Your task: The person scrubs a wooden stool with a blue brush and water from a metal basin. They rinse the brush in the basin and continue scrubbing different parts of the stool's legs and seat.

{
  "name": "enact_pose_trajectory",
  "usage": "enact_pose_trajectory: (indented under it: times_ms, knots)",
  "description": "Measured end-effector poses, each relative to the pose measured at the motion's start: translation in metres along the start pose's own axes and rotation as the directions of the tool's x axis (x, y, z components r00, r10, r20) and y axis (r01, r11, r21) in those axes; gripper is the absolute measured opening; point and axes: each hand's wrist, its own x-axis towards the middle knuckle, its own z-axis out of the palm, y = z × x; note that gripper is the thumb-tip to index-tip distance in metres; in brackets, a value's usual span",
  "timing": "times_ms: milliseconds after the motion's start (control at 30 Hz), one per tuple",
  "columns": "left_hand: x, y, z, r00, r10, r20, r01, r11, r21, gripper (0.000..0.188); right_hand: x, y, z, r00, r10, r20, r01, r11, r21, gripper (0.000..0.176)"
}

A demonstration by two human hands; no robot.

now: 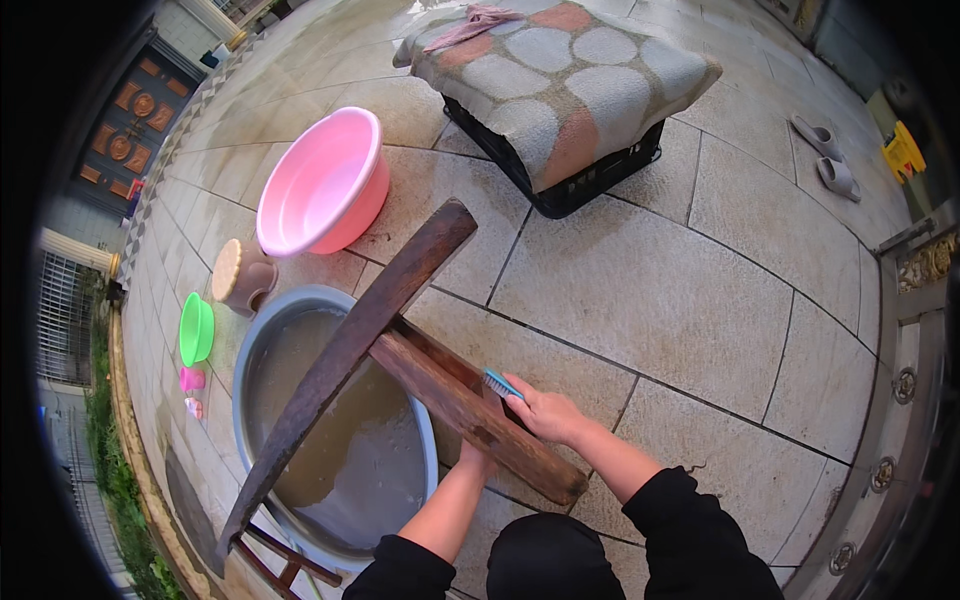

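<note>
A dark wooden piece of furniture (480, 412), wet-looking, with a long curved bar (341, 352) across its far end, lies over a large grey basin (247, 375) of murky water. My right hand (551, 412) holds a blue-handled scrub brush (501, 384), its bristles turned towards the inner side of the wood. Beneath the near wooden beam is my left hand (476, 459); its fingers are hidden behind the beam, so its grip cannot be made out.
A pink basin (322, 184) and a brown stool (244, 277) stand beyond the grey basin. A patterned cloth (570, 75) covers a black crate (559, 206). A green basin (196, 328) sits at left, grey slippers (825, 157) at right.
</note>
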Motion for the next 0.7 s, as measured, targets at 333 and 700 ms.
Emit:
enact_pose_trajectory:
  times_ms: [333, 700]
  knots:
    - [-0.076, 0.047, -0.029, 0.9, 0.422, -0.109, -0.369, 0.871, 0.324, 0.011, -0.028, 0.058, 0.001, 0.955, 0.231, -0.184, -0.212, 0.97, 0.119, 0.05]
    - [-0.028, 0.112, -0.124, 0.901, 0.22, -0.374, -0.34, 0.894, -0.293, 0.019, -0.015, 0.03, 0.0, 0.893, 0.277, 0.355, -0.444, 0.41, 0.797, 0.036]
